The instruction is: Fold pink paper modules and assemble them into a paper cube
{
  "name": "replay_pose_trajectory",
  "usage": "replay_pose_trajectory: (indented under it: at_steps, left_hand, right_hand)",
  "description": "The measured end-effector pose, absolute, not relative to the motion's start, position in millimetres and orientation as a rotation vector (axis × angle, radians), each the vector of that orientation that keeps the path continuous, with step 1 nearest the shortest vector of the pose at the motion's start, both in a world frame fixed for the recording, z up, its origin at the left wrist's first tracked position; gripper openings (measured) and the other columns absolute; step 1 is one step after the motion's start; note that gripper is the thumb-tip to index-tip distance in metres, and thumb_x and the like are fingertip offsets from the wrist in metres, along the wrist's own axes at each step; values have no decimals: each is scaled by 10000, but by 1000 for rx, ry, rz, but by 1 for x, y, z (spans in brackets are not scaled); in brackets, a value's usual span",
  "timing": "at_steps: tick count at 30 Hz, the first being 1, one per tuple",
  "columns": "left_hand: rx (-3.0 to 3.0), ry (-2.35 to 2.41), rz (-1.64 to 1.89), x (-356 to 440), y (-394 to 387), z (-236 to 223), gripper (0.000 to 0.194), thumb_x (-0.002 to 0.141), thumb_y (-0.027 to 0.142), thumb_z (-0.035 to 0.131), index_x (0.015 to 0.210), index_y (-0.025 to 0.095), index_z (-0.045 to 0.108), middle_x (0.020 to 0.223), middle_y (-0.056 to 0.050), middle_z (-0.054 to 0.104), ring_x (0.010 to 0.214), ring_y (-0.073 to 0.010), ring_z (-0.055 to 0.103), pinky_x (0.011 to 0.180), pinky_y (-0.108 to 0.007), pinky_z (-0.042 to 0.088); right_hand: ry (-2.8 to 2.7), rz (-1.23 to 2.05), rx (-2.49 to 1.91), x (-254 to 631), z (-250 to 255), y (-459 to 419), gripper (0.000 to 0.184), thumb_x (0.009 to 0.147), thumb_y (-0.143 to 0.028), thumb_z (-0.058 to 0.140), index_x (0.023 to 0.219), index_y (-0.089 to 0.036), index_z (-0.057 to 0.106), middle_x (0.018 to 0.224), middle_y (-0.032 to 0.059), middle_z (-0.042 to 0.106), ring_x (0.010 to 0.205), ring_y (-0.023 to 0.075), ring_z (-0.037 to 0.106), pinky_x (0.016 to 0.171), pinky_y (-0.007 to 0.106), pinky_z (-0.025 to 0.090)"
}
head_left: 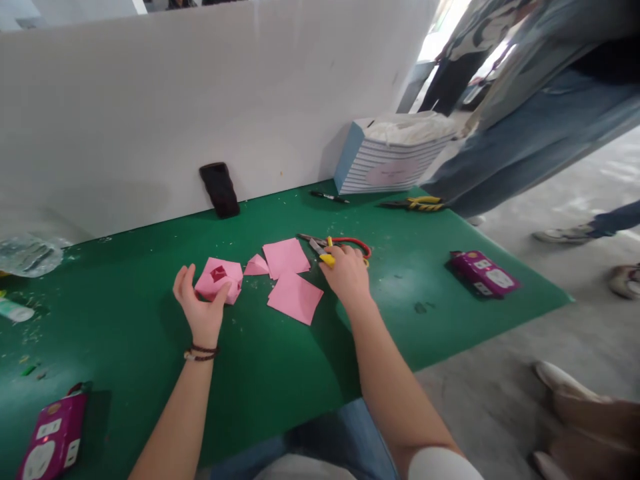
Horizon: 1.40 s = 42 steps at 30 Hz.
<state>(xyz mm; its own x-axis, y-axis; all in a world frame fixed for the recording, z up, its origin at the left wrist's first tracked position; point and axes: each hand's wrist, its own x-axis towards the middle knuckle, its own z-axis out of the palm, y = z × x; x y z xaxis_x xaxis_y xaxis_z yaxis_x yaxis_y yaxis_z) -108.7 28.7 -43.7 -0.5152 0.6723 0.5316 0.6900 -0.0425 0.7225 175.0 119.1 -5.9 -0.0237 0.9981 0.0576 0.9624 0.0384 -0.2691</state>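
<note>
My left hand (203, 313) is curved around a folded pink paper piece (210, 272), its thumb on the near right side and its fingers at the left edge. A dark red opening shows in the top of that piece. Farther right, my right hand (347, 270) is closed over yellow-handled scissors (327, 259), with a blade pointing to the upper left. Red-handled pliers (355, 241) lie just behind these fingers. Between my hands are a small pink folded triangle (257, 265), a pink square sheet (286, 257) and another pink square stack (296, 297).
A black phone (220, 190) leans against the white partition (200, 100). Toward the back are a pen (329, 197), yellow-handled pliers (415, 204) and a striped box (395, 160). Purple devices (485, 273) lie right and front left. People stand beyond the green table's (400, 333) right edge.
</note>
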Motion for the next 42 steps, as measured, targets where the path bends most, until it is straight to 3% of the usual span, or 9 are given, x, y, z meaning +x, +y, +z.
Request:
replay_pose_trajectory:
  at_steps: [3, 8, 13, 18, 24, 26, 29, 35, 42]
  left_hand:
    - [-1524, -2104, -1665, -105, 37, -43, 741, 745, 437, 763, 1373, 200, 450, 1437, -171, 375, 1372, -319, 374, 1128, -478, 350]
    - [-1540, -1838, -1634, -92, 23, -34, 630, 817, 427, 677, 1348, 176, 449, 1435, -188, 376, 1385, -335, 353, 1118, -520, 343]
    - [-1765, -1528, -1566, -67, -3, -27, 423, 799, 328, 673, 1175, 176, 556, 1266, -164, 503, 1210, -326, 520, 981, -516, 483]
    - [-2105, -1698, -1594, -38, -11, -24, 280, 855, 167, 606, 1134, 187, 597, 1210, -135, 578, 1092, -246, 610, 890, -420, 560]
    - [-2018, -2302, -2251, -27, 2, -32, 329, 890, 312, 616, 1193, 189, 580, 1240, -144, 604, 1046, -219, 661, 824, -357, 598]
    - [-1836, -2450, -2591, -26, 7, -33, 419, 862, 393, 653, 1216, 185, 571, 1239, -148, 627, 1029, -235, 684, 822, -373, 603]
    - [-1610, -2504, -2991, -27, 10, -32, 531, 831, 539, 643, 1200, 159, 604, 1228, -162, 662, 1022, -274, 694, 792, -406, 612]
    - [-1523, -2729, -2689, -30, 8, -35, 416, 777, 456, 737, 1014, 114, 737, 1026, -127, 763, 987, -281, 706, 894, -407, 560]
    - [-1486, -2798, -2541, -30, 8, -40, 416, 626, 286, 853, 1002, 133, 761, 964, -92, 784, 889, -274, 723, 755, -350, 580]
  right_hand:
    - [-2140, 279, -1956, 161, -8, 119, 301, 900, -280, 571, 1143, -157, 698, 1093, 149, 673, 1090, 302, 556, 959, 396, 419]
    - [-2069, 355, -1965, 141, -14, 125, 286, 876, -330, 591, 945, -90, 730, 1081, 225, 642, 1054, 350, 582, 865, 431, 459]
    - [-1955, 546, -1863, 135, -18, 130, 108, 819, -217, 610, 840, -156, 696, 1029, 165, 677, 972, 300, 640, 795, 380, 484]
    - [-1695, 743, -1717, 149, -22, 134, 282, 826, -185, 534, 1093, -175, 628, 906, 86, 725, 821, 229, 671, 763, 362, 497]
    - [-1541, 1063, -1442, 162, -19, 135, 472, 844, -332, 503, 1257, -118, 583, 762, 36, 670, 560, 141, 557, 552, 290, 456]
    - [-1559, 1195, -1336, 160, -16, 131, 483, 814, -365, 560, 1238, -141, 613, 694, -2, 632, 489, 107, 483, 497, 263, 412]
    - [-1604, 1355, -1194, 157, -9, 121, 440, 733, -356, 677, 1138, -185, 681, 681, -20, 631, 538, 102, 525, 547, 256, 447]
    - [-1820, 1473, -1106, 159, 1, 110, 335, 735, -354, 721, 1035, -204, 703, 818, 17, 686, 754, 155, 624, 709, 292, 499]
    - [-1860, 1413, -1188, 154, -2, 109, 338, 726, -495, 729, 663, -192, 593, 616, -37, 526, 559, 110, 466, 496, 236, 367]
